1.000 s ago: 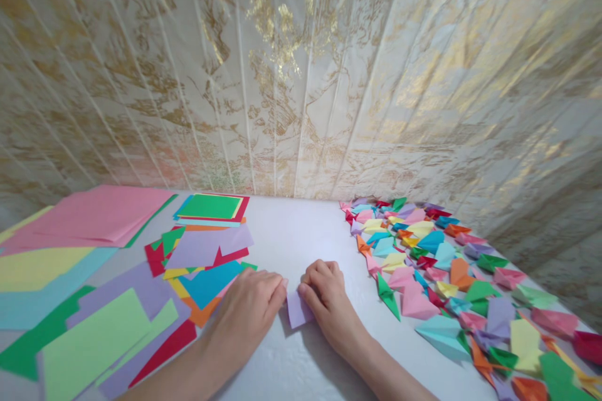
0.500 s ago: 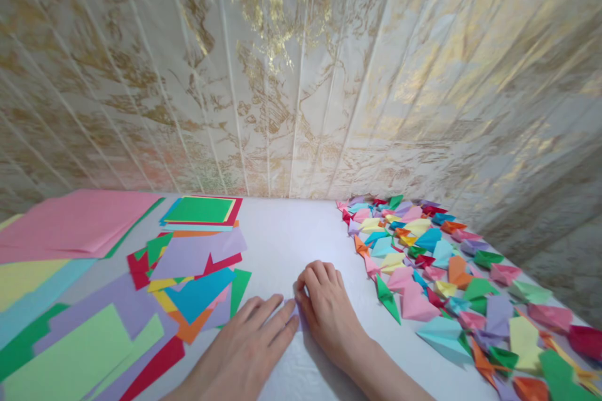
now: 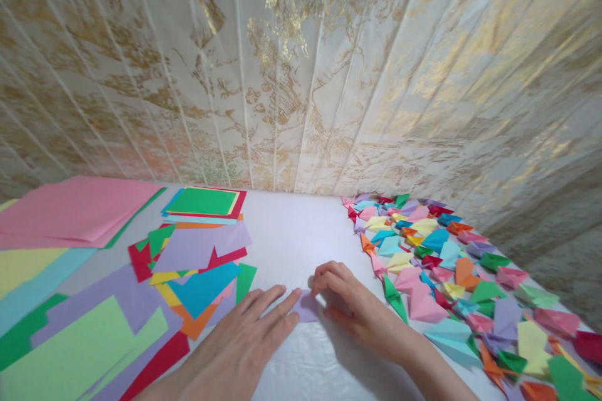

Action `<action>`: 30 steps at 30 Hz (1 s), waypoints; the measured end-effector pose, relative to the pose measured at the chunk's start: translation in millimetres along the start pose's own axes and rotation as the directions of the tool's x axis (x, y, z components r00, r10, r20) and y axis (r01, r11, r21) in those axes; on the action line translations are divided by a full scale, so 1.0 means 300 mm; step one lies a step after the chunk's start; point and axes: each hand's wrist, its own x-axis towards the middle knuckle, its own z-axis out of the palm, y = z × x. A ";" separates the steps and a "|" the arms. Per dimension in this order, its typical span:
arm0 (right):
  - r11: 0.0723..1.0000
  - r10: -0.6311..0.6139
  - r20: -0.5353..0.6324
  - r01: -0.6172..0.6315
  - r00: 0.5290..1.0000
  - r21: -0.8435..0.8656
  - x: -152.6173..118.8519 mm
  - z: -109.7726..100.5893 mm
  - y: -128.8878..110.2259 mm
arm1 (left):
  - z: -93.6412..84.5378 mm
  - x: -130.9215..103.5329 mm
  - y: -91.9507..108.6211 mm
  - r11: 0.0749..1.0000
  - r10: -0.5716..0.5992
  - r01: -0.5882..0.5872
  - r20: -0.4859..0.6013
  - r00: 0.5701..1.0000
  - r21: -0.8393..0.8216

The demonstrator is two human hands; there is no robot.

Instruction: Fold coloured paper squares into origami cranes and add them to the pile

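A small piece of purple paper (image 3: 308,307) lies on the white table between my two hands, partly covered by them. My left hand (image 3: 256,329) rests flat with its fingers stretched out, the fingertips on the paper's left side. At the paper's right edge, my right hand (image 3: 345,297) has its fingers curled, thumb and forefinger close together at the edge. Whether a bit of the paper is pinched there is hard to see, though the fingers touch it.
To the left lie loose coloured sheets, with a light green sheet (image 3: 70,351) in front and large pink paper (image 3: 75,210) behind. A stack topped with green paper (image 3: 204,201) sits at the back. Many folded paper pieces (image 3: 463,272) cover the right side. A gold-patterned curtain (image 3: 291,75) hangs behind.
My right hand has shifted right and turned, uncovering more of the purple paper. My left hand stays on the paper's left side. The view has tilted slightly.
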 end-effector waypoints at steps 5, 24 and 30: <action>0.997 0.023 0.031 -0.025 0.999 0.076 0.004 -0.010 -0.004 | 0.014 0.011 -0.008 0.997 -0.059 0.059 0.010 0.998 -0.054; 0.993 0.111 -0.097 -0.114 0.989 -0.022 0.041 0.057 0.010 | 0.042 0.008 0.018 1.000 0.023 -0.022 0.062 0.998 -0.006; 0.990 0.098 -0.120 -0.109 0.988 -0.089 0.048 0.077 0.007 | 0.035 0.013 0.018 1.000 0.004 -0.003 0.063 0.998 -0.025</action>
